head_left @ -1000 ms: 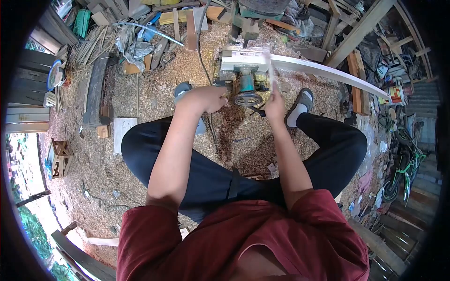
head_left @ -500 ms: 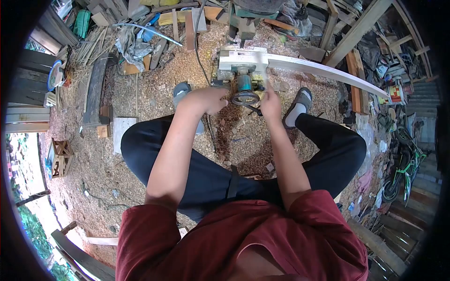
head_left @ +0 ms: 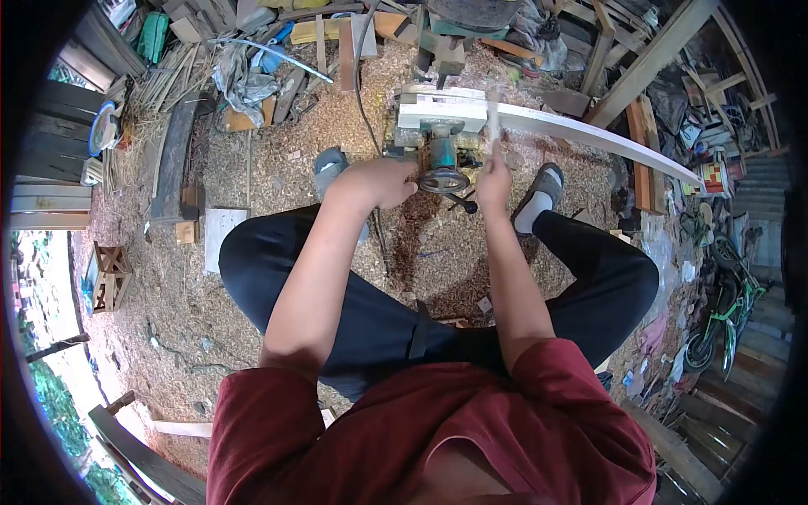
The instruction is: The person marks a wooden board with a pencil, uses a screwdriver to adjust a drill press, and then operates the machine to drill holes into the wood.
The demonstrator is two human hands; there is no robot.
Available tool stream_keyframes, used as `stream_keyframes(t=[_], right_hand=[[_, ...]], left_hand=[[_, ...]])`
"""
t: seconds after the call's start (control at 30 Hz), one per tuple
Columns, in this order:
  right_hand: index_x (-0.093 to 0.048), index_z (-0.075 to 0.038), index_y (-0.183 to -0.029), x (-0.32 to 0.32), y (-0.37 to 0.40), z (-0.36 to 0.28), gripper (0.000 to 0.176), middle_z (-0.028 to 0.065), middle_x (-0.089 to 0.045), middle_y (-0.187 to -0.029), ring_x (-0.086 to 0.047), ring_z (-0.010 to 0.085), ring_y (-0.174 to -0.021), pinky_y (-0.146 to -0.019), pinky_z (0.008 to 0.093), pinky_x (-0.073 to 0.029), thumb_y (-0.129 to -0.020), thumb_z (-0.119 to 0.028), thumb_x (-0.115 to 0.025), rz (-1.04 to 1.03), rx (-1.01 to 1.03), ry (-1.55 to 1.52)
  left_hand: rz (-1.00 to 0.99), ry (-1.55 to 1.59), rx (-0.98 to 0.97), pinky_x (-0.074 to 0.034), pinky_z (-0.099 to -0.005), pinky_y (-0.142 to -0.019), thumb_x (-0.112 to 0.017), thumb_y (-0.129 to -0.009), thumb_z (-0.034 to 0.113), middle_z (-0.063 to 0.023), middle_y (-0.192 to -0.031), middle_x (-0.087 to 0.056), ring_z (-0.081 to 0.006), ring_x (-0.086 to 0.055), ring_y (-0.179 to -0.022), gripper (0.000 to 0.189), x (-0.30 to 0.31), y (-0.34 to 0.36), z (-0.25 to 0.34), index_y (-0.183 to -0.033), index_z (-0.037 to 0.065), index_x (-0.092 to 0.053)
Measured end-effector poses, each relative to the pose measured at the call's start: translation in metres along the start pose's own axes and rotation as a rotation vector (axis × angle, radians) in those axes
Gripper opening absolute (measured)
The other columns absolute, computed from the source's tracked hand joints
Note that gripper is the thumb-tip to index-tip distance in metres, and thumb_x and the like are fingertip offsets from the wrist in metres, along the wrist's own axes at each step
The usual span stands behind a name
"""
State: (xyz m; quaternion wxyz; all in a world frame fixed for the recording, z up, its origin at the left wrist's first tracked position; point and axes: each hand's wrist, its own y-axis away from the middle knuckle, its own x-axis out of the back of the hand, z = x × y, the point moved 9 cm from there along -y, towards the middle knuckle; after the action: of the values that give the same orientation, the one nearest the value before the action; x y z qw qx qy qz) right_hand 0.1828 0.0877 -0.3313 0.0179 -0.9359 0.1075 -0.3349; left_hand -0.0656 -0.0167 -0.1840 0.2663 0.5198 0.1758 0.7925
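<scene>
My right hand is closed around a thin pale wooden stick that points up past the end of a clamped wood block. My left hand has its fingers curled beside the left of a round metal handwheel; what it grips, if anything, is hidden. Behind the wheel is the green body of a vise-like machine. The pale wood block lies across its jaws, under a dark machine head. A long pale beam runs from there to the right.
Wood shavings cover the ground. A cable trails down left of the machine. My sandaled feet stand at either side. Scrap wood and plastic lie at the back; a green bicycle-like frame is at far right.
The stick in my right hand has moved slightly right and shows more clearly. My left hand has shifted a little toward the handwheel. The view has tilted slightly.
</scene>
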Motion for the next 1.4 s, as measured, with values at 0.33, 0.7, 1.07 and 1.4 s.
stream_keyframes(t=[0.33,0.7,1.07,1.4], right_hand=[[-0.060,-0.028,-0.146,-0.029,0.009,-0.043,0.047,0.0226,-0.063,-0.104,-0.067,0.0342,-0.089,-0.084,0.0422,-0.053,-0.102,-0.014,-0.056,-0.451,0.117,-0.020],[-0.062,-0.026,-0.144,0.014,0.036,-0.061,0.045,0.0229,-0.068,-0.107,-0.070,0.0361,-0.091,-0.080,0.0434,-0.054,-0.100,-0.016,-0.057,-0.181,0.189,0.160],[-0.063,-0.035,-0.142,0.026,0.034,-0.057,0.044,0.0272,-0.067,-0.122,-0.070,0.0447,-0.098,-0.089,0.0495,-0.058,-0.099,-0.025,-0.056,-0.185,-0.011,0.266],[-0.063,-0.029,-0.142,0.024,0.042,-0.059,0.044,0.0212,-0.068,-0.104,-0.071,0.0415,-0.086,-0.082,0.0497,-0.059,-0.099,-0.023,-0.057,-0.188,0.203,0.259]], left_hand=[[-0.063,-0.019,0.020,-0.047,-0.0461,-0.107,-0.052,-0.103,0.037,-0.0238,-0.138,-0.063,-0.0408,-0.060,-0.127,0.056,-0.008,0.001,0.001,-0.152,0.009,-0.048],[-0.054,-0.011,0.034,-0.047,-0.0451,-0.109,-0.052,-0.103,0.036,-0.0227,-0.142,-0.060,-0.0401,-0.059,-0.129,0.056,0.000,0.006,0.010,-0.153,0.010,-0.048],[0.033,-0.012,-0.001,-0.051,-0.0477,-0.102,-0.055,-0.101,0.035,-0.0177,-0.132,-0.067,-0.0383,-0.063,-0.122,0.041,-0.004,0.001,0.007,-0.132,0.008,-0.060],[-0.063,-0.022,0.000,-0.047,-0.0452,-0.108,-0.053,-0.103,0.038,-0.0218,-0.141,-0.061,-0.0395,-0.059,-0.130,0.056,-0.001,0.001,0.020,-0.153,0.012,-0.048]])
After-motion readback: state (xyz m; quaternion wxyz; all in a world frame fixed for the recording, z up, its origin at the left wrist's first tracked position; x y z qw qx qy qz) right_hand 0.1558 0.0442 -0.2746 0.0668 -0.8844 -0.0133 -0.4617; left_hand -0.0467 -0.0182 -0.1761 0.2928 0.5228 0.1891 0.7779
